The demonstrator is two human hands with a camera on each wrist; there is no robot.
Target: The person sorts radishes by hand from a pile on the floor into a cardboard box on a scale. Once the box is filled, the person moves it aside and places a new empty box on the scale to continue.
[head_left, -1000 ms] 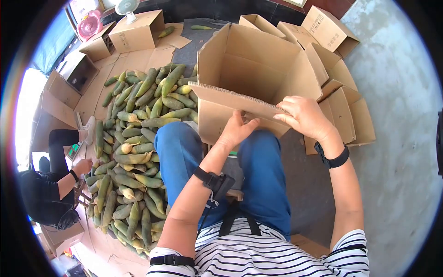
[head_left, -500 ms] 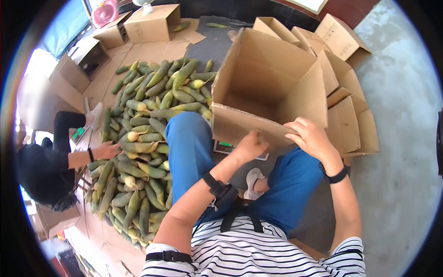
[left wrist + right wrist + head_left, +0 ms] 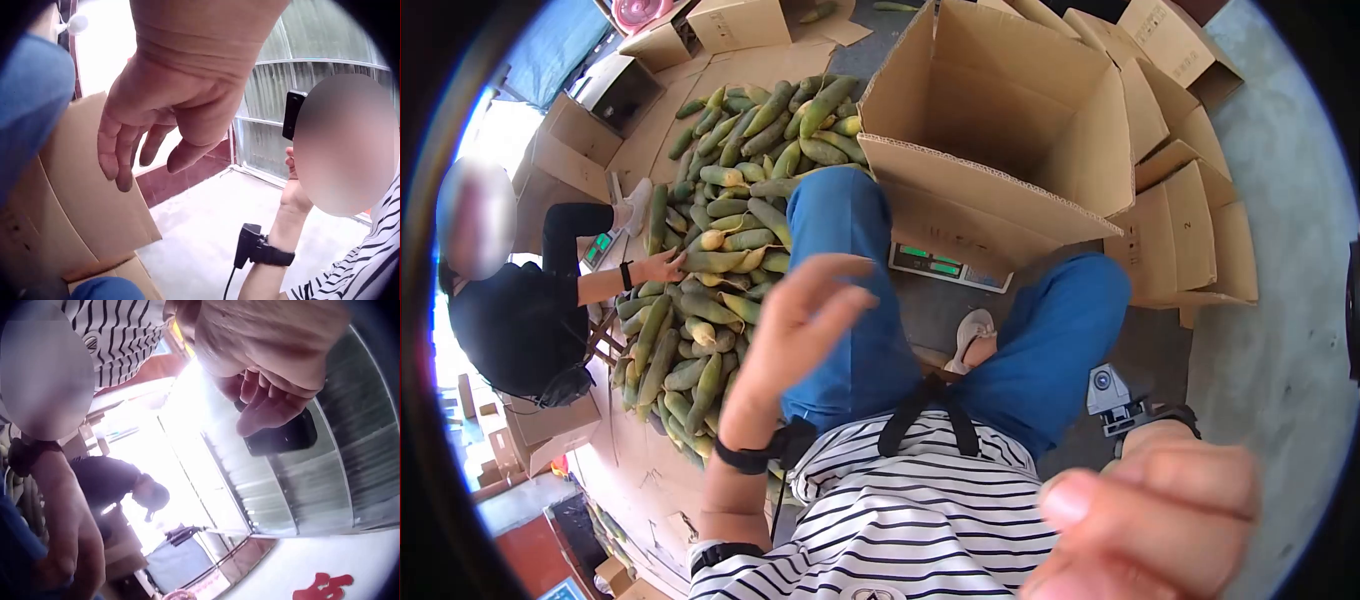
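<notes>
In the head view, the large cardboard box (image 3: pixel 990 190) stands with its top open beyond the knees, with no hand on it. Above the left thigh hangs the left hand (image 3: pixel 805 325), blurred, fingers loosely bent and empty; the left wrist view shows the same hand (image 3: pixel 178 112) with its fingers drooping. The right hand (image 3: pixel 1150 520) is raised close to the head camera, fingers curled, nothing visible in them. The right wrist view has this hand (image 3: pixel 269 369) beside a black device (image 3: pixel 284 434); whether they touch I cannot tell.
Long green vegetables (image 3: pixel 710 260) lie piled on the left, where a person in black (image 3: pixel 510 330) reaches in. A scale (image 3: pixel 950 267) with green digits sits by the box's lower front edge. More cartons (image 3: pixel 1175 235) stand on the right.
Both hands have left the box's front edge. The left hand moved back toward the left thigh; the right hand rose close to the head camera. The knees have spread apart, showing the scale.
</notes>
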